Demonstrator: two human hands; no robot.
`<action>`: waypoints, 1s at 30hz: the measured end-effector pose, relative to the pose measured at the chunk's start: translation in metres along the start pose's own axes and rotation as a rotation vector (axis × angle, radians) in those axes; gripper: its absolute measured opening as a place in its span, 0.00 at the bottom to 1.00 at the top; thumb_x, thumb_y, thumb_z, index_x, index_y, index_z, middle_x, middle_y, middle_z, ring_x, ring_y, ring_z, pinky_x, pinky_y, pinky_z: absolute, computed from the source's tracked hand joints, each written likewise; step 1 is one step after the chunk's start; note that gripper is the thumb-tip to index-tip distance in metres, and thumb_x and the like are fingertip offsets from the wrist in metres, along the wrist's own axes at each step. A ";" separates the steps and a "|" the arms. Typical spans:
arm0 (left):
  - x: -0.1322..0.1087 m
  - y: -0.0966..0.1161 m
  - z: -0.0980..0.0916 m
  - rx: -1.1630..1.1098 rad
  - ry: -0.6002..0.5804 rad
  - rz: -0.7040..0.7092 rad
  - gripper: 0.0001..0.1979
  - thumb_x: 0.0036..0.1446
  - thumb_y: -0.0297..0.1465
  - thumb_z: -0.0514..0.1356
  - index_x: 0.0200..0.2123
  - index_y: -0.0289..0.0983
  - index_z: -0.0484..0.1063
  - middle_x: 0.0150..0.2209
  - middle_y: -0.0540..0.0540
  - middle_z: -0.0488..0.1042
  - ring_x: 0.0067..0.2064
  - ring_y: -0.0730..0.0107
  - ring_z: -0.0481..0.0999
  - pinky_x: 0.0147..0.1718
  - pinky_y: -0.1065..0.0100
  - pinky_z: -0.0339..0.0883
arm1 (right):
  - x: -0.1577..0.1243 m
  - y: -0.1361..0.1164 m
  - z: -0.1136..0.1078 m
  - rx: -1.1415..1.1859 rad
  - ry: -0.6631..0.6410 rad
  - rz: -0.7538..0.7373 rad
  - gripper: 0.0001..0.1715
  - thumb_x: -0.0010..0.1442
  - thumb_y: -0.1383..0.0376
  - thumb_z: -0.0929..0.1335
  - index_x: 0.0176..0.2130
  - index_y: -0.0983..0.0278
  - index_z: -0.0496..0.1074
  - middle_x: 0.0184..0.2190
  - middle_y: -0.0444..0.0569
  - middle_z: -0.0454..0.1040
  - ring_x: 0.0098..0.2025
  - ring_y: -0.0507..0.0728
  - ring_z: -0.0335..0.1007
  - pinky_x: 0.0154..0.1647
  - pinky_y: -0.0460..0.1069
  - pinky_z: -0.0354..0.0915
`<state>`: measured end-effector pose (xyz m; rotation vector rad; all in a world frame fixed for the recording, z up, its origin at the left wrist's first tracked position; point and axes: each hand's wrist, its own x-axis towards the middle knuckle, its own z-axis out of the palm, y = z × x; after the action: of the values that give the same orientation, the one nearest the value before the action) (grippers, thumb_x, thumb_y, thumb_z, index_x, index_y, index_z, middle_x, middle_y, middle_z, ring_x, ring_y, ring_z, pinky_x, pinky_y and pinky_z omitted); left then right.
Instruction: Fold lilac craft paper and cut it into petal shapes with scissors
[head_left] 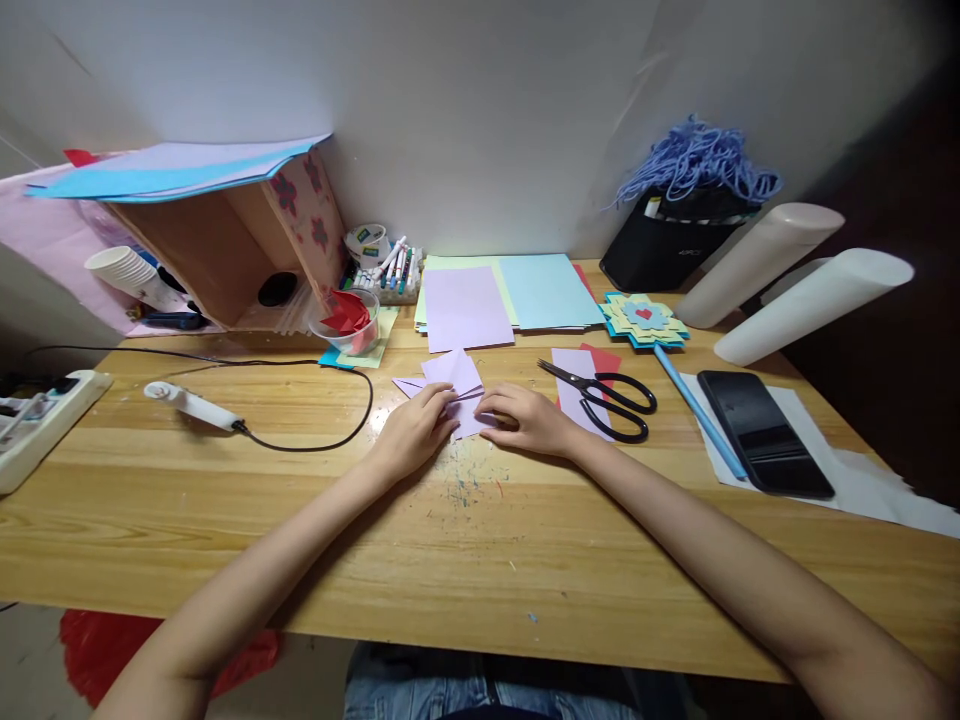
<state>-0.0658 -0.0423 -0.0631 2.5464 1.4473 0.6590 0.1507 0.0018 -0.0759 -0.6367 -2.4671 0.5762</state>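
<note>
A small square of lilac paper (pixel 467 416) lies on the table between my two hands. My left hand (pixel 418 428) is closed at its left edge, thumb and fingers together on the paper. From the other side, my right hand (pixel 528 417) pinches its right edge with curled fingers. Just behind them are more lilac paper pieces (pixel 454 370), one with a pointed, folded-looking tip at the left. Black-handled scissors (pixel 600 390) lie beyond my right hand, on a lilac strip (pixel 571 372) and a red sheet (pixel 606 361).
Behind are stacked coloured sheets (pixel 534 290) and a plastic bowl (pixel 358 338) with red folded paper. A glue gun (pixel 193 405) and its cord lie left. At right are a paper flower (pixel 643 318) on a blue stick, a phone (pixel 765 432) and white rolls (pixel 814 305).
</note>
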 end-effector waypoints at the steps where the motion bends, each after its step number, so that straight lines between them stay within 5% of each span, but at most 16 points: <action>1: 0.000 -0.001 0.001 -0.018 0.011 -0.009 0.12 0.58 0.32 0.53 0.45 0.37 0.65 0.48 0.40 0.69 0.45 0.65 0.72 0.41 0.64 0.69 | -0.001 0.000 0.000 -0.010 -0.001 -0.004 0.08 0.54 0.66 0.66 0.38 0.62 0.70 0.36 0.50 0.72 0.39 0.56 0.67 0.39 0.50 0.64; 5: -0.003 -0.005 0.001 -0.021 0.013 0.082 0.08 0.59 0.33 0.53 0.36 0.36 0.70 0.40 0.43 0.73 0.39 0.68 0.73 0.38 0.66 0.67 | -0.004 0.003 0.000 -0.069 0.008 -0.052 0.05 0.57 0.65 0.64 0.34 0.62 0.70 0.36 0.50 0.74 0.39 0.55 0.69 0.38 0.49 0.64; 11: -0.006 -0.007 -0.004 0.049 -0.053 0.244 0.17 0.54 0.43 0.56 0.36 0.35 0.72 0.36 0.42 0.75 0.37 0.64 0.74 0.35 0.65 0.67 | -0.005 0.007 -0.004 -0.105 0.003 -0.067 0.08 0.59 0.66 0.62 0.35 0.61 0.71 0.36 0.48 0.75 0.39 0.55 0.71 0.37 0.49 0.65; 20: -0.003 -0.004 -0.003 0.225 -0.007 0.341 0.10 0.58 0.31 0.53 0.32 0.34 0.72 0.32 0.41 0.75 0.33 0.64 0.73 0.31 0.65 0.65 | -0.004 0.004 -0.005 -0.095 -0.004 -0.042 0.07 0.57 0.63 0.65 0.35 0.62 0.71 0.37 0.50 0.75 0.38 0.56 0.71 0.37 0.50 0.65; 25: 0.002 -0.003 -0.003 0.260 -0.023 0.340 0.11 0.59 0.30 0.50 0.30 0.34 0.71 0.28 0.41 0.73 0.30 0.66 0.72 0.27 0.67 0.63 | -0.003 -0.001 -0.002 -0.165 0.008 -0.058 0.09 0.59 0.65 0.62 0.34 0.62 0.71 0.35 0.50 0.75 0.37 0.55 0.71 0.36 0.50 0.65; 30: 0.002 -0.007 -0.001 0.109 0.004 0.269 0.13 0.57 0.39 0.55 0.35 0.35 0.71 0.32 0.42 0.75 0.33 0.65 0.73 0.32 0.65 0.66 | -0.004 -0.002 0.000 -0.132 0.027 0.017 0.08 0.59 0.66 0.62 0.34 0.62 0.70 0.34 0.50 0.74 0.37 0.56 0.69 0.36 0.50 0.63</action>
<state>-0.0709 -0.0372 -0.0637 2.8569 1.1822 0.6365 0.1529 -0.0025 -0.0765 -0.7125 -2.4915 0.4105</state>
